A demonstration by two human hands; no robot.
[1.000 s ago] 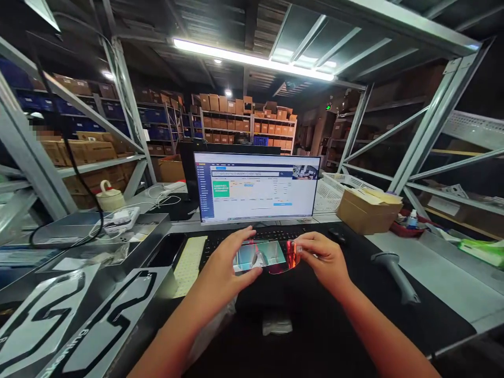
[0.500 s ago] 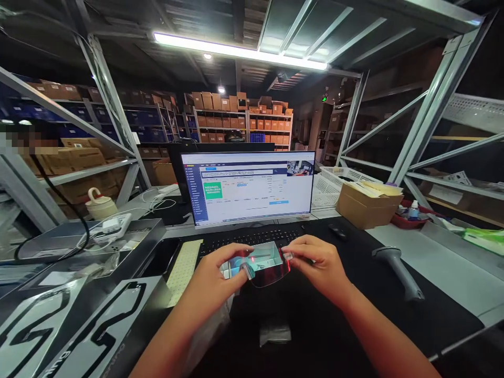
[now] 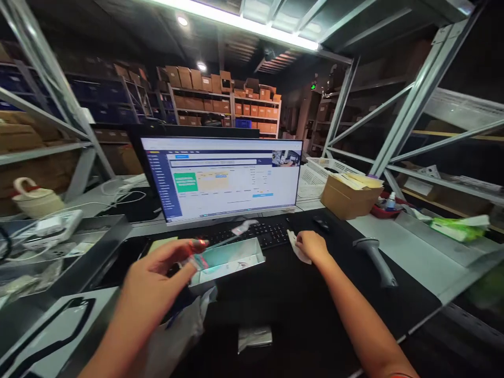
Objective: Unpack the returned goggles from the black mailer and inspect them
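Observation:
My left hand (image 3: 163,273) is curled with thumb and fingers around a small clear, pinkish plastic packet (image 3: 199,261) over the left end of an open white box (image 3: 232,270). A red light glows on its fingertips. A thin translucent strip (image 3: 244,227) lies or hangs above the keyboard behind the box; I cannot tell if it joins the packet. My right hand (image 3: 313,247) has its fingers closed on a pale flat piece (image 3: 296,248), right of the box and low over the black mat. Nearer me on the mat are a small silvery clear packet (image 3: 255,337) and a crumpled plastic bag (image 3: 185,320).
Behind the keyboard (image 3: 271,234) stands a lit monitor (image 3: 224,181). A mouse (image 3: 321,223), a grey barcode scanner (image 3: 376,260) and a cardboard box (image 3: 352,197) are on the right. Grey trays (image 3: 106,239) and a printed box (image 3: 51,325) flank the left.
My hands have moved apart; the right moved away from the box and now has a pale flat piece. The white box shows more fully, its right end free. The view has turned slightly.

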